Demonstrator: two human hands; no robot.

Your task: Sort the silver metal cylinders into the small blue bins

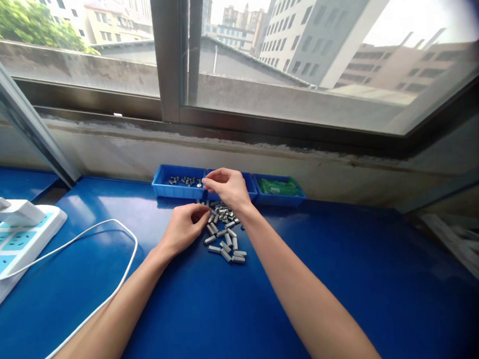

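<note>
My right hand point(227, 189) is raised over the blue bins, thumb and fingers pinched together at the right end of the left bin point(176, 192). What it pinches, if anything, is too small to make out. Small screws point(187, 180) lie in that bin. My left hand point(185, 224) rests low at the left side of a pile of metal hex standoffs point(225, 246). Its thumb and index finger come together at the pile's edge, and anything between them is hidden. Part of the pile and most of the middle bin point(249, 185) are behind my right hand.
The right bin point(281, 199) holds green plastic bags point(280, 186). A white power strip point(14, 244) with a plugged-in charger point(15, 214) lies at the left. Its white cable point(118, 282) loops along my left forearm. The wall and window frame point(235, 125) stand behind the bins.
</note>
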